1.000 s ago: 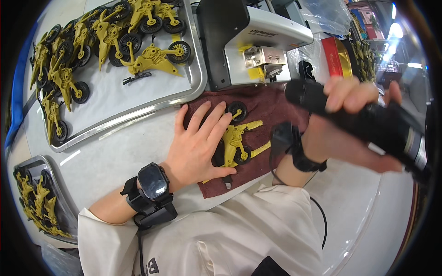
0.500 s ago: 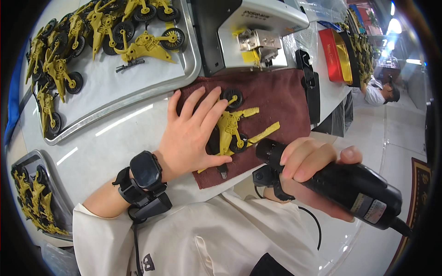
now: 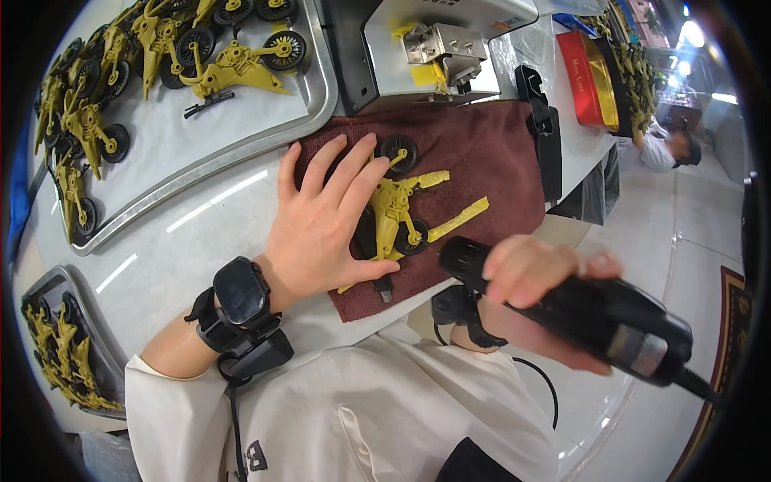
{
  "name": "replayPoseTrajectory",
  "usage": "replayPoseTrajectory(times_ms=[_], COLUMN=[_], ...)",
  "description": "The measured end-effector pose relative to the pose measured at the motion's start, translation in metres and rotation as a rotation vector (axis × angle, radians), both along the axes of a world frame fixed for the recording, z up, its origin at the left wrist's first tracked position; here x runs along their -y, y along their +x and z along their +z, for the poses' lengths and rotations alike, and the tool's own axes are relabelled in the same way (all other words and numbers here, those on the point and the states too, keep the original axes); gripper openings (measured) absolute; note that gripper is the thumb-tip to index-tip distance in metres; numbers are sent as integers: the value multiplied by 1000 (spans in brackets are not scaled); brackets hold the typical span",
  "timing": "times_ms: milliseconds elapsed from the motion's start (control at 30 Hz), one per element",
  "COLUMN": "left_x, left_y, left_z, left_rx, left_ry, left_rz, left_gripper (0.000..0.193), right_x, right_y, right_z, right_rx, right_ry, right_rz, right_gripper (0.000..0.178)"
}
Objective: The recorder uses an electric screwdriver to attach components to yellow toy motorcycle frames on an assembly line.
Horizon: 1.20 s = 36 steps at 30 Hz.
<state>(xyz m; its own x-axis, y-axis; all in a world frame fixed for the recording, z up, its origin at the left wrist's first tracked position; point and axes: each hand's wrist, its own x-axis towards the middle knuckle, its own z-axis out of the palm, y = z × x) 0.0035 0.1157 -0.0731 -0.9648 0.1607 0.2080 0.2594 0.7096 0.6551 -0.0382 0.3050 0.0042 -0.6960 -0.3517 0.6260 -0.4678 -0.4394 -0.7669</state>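
On a maroon cloth (image 3: 498, 161) lies a yellow toy motorcycle frame (image 3: 391, 213) with black spoked wheels. My left hand (image 3: 317, 209) rests over its left side, fingers spread and nearly flat, thumb beside the lower end. Part of the toy is hidden beneath that palm. A yellow strip (image 3: 459, 219) sits on the cloth right of the lower wheel. To the right, my right hand (image 3: 534, 277) is wrapped around a black corded electric screwdriver (image 3: 598, 317), held tilted above the table's front edge. Its working tip cannot be seen, and the fingers are slightly blurred.
A metal tray (image 3: 317, 120) of yellow toy motorcycles stands at far left, a smaller tray (image 3: 96, 321) near left. Behind the cloth is a machine with a metal bracket (image 3: 446, 52). A red box (image 3: 585, 80) and black holder (image 3: 544, 128) stand right. Another person (image 3: 662, 149) is farther off.
The right hand and the screwdriver have shifted slightly left. The left hand keeps its place on the toy, while the whole view has moved a little.
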Motion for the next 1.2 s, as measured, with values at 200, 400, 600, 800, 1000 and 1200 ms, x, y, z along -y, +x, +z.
replayPoseTrajectory(times_ms=[200, 400, 600, 800, 1000, 1200], left_x=[0, 0, 3, 3, 3, 2], left_y=[-2, -1, -1, -3, -4, -3], left_z=[2, 2, 3, 3, 3, 4], left_rx=[11, 7, 9, 15, -12, 4], left_ry=[-39, -57, 18, 47, 20, 39], left_rz=[-10, -4, 48, 58, 48, 40], left_gripper=[97, 96, 97, 95, 96, 95], right_x=[7, 9, 30, 28, 20, 8], right_y=[-9, -15, -51, -55, -35, -30], right_z=[-8, 0, 31, 34, 39, 39], right_rx=[0, 35, 343, 310, 155, -74], right_ry=[-15, 71, 3, 81, 60, 218], right_rz=[7, 151, 103, 187, 71, 260], right_gripper=[85, 83, 95, 95, 89, 82])
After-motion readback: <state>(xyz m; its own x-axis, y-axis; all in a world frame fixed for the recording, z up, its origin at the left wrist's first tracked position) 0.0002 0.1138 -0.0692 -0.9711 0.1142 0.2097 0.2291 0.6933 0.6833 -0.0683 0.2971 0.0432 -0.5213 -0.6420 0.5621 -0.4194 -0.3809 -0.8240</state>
